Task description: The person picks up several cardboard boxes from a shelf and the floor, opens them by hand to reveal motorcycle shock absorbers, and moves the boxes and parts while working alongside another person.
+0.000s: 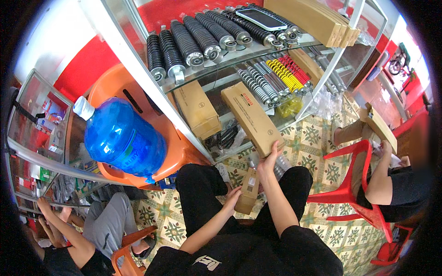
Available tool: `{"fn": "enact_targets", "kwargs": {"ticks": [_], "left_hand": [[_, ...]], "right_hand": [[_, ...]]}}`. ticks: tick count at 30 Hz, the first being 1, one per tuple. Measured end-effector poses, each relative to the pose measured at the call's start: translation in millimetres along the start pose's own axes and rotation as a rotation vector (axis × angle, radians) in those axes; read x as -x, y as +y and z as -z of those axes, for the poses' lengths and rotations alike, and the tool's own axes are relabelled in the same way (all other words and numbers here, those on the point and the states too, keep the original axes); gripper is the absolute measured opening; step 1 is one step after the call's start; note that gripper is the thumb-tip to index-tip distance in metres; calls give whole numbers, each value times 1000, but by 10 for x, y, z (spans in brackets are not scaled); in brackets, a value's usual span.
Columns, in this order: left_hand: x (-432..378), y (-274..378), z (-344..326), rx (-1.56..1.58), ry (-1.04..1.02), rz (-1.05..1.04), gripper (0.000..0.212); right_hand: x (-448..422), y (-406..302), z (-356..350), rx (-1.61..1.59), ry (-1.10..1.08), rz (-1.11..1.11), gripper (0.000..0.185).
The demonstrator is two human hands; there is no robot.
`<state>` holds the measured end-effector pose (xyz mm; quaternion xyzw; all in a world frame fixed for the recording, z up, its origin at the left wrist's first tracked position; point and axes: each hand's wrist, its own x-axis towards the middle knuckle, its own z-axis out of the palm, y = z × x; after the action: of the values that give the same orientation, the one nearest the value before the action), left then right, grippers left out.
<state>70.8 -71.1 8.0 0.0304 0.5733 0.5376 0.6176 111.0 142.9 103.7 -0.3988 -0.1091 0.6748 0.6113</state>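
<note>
My right hand [268,163] grips the near end of a long brown cardboard box [253,119] with Yamaha printing. Its thumb lies along the end, and the fingers underneath are hidden. The box slants away towards the glass display shelves. Lower down, between my knees, my left hand [232,199] holds the left side of a smaller cardboard box [249,191] bearing a white label. Part of that box's far end is hard to make out beside clear plastic wrapping [282,164].
Black shock absorbers [188,43] and a phone [261,19] lie on the upper glass shelf. Coloured ones [285,74] lie below, near another carton [197,108]. A blue water jug [124,138] sits on an orange chair [176,151]. People sit left and right, one beside a red stool [352,186].
</note>
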Motion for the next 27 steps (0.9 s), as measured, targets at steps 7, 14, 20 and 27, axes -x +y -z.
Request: {"fn": "enact_targets", "kwargs": {"ticks": [7,14,20,27], "left_hand": [[43,67,-41,24,-19,5,42],[-195,-114,-93,14,-64,-65,39],[-74,-25,18,92,-5,-46,40],[-4,-55,-107,25,-17,-46,46]], "right_hand": [[-298,299,-427,333,61,6,99],[-943,224,-765,670,-269,-94,111],[-183,31,-538,537,-385,-123,63],[-191,83,-727,384,-570,-221,80]]}}
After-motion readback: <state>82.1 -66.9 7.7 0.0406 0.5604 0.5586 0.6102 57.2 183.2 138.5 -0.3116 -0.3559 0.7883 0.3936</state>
